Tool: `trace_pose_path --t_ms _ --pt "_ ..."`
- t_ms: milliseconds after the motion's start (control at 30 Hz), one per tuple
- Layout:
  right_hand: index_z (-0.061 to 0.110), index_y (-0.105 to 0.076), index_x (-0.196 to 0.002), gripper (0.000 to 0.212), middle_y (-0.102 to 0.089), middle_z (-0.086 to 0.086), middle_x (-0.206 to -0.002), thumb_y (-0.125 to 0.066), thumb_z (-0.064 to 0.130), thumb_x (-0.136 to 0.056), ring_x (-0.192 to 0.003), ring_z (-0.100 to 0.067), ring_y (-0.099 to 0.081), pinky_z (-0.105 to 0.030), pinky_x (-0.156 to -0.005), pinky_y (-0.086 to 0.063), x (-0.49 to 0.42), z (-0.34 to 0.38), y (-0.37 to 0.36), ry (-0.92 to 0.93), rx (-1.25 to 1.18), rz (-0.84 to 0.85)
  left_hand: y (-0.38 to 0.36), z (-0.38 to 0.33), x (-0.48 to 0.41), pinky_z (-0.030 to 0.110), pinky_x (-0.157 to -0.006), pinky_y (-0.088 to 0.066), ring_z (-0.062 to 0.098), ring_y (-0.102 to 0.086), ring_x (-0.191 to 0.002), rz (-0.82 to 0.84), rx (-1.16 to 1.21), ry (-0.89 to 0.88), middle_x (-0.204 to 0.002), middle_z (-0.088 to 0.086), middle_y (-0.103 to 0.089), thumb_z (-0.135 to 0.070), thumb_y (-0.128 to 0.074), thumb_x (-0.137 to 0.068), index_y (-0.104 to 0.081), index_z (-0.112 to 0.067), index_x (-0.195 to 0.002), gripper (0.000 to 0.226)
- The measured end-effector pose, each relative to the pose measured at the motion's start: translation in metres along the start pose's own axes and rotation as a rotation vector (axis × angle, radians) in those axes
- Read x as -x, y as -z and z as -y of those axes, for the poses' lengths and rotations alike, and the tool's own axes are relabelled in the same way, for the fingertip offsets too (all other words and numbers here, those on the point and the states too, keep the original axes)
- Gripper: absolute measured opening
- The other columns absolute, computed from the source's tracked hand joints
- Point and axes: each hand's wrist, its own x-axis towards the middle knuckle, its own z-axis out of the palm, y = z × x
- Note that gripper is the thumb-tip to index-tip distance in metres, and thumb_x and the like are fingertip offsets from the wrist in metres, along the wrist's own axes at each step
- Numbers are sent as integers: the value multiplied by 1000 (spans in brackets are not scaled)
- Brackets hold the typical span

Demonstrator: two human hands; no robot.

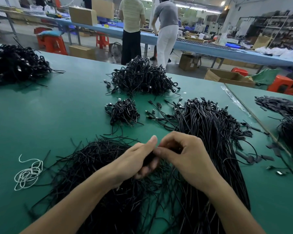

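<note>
**Figure. Tying a coiled cable at a green work table, near to far.**

Nearest, both forearms cross a loose heap of black tie strips (95,159), which spreads under and to the left of the hands. Above it, the left hand (139,159) curls its fingers round a small black coiled cable (148,159), with the thumb raised along its top. The right hand (181,154) meets it from the other side, thumb and forefinger pinching at the coil. Blur hides whether they nip a tie end or the cable itself. The coil is held just above the heap, between the two hands.

To the left a tangle of white string (28,173) lies on the table (66,107). To the right runs a long sheaf of straight, untied cables (210,132), connectors at its far end. Beyond the hands sits a small pile of tied cables (123,110), then a larger pile (142,76). A third pile (15,65) lies at far left. Two people (166,22) stand at a distant bench.

Probable hazards:
- If the left fingers slacken before the tie is twisted, the coil is likely to spring open.
- Because the work hangs so close over the heap, stray strips may be caught in the wrap.
- A shallow pinch may let the tie end slip.
</note>
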Motion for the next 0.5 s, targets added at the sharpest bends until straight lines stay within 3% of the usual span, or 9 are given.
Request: trace_pose_path --t_ms 133,233,333,400,433,500 --pt "24 -64 -83 10 -69 7 -78 -73 25 -88 -70 -1 -61 -16 -65 -47 -3 -2 2 -53 -176 121 6 -1 3 15 -37 -29 5 -30 -37 101 246 2 -49 -9 -35 -64 -47 -92 -48 -26 -58 51" --pt "24 -64 -85 10 -69 6 -79 -73 21 -89 -68 -4 -62 -22 -63 -50 -2 -3 7 -69 -114 178 9 0 5 16 -39 -32 10 -38 -38 123 211 15 -48 -2 -44 -58 -46 -94 -41 -25 -56 51" --pt "26 -61 -84 15 -71 5 -81 -69 16 -91 -75 -10 -68 -30 -70 -56 -1 -2 6 -54 10 191 5 4 3 19 -48 -36 11 -44 -46 47 188 56 -54 0 -50 -51 -43 -102 -39 -22 -53 57" --pt "26 -58 -83 17 -67 8 -77 -67 15 -93 -71 -6 -63 -20 -65 -51 -2 -1 1 -25 115 165 0 7 -1 23 -53 -33 12 -39 -49 -85 140 26 -55 1 -42 -40 -45 -103 -42 -8 -56 57" --pt "26 -57 -82 18 -65 9 -75 -66 15 -93 -69 -6 -60 -18 -62 -48 -2 -1 -2 -11 164 137 -1 8 -3 25 -56 -35 13 -40 -51 -150 141 16 -56 1 -41 -34 -47 -102 -47 -1 -61 53" --pt "25 -56 -83 16 -62 10 -75 -64 16 -94 -73 -6 -59 -20 -63 -47 -3 -1 -10 10 212 99 -2 6 -4 31 -62 -49 14 -54 -58 -154 304 79 -64 5 -52 -27 -45 -101 -63 -6 -68 43"
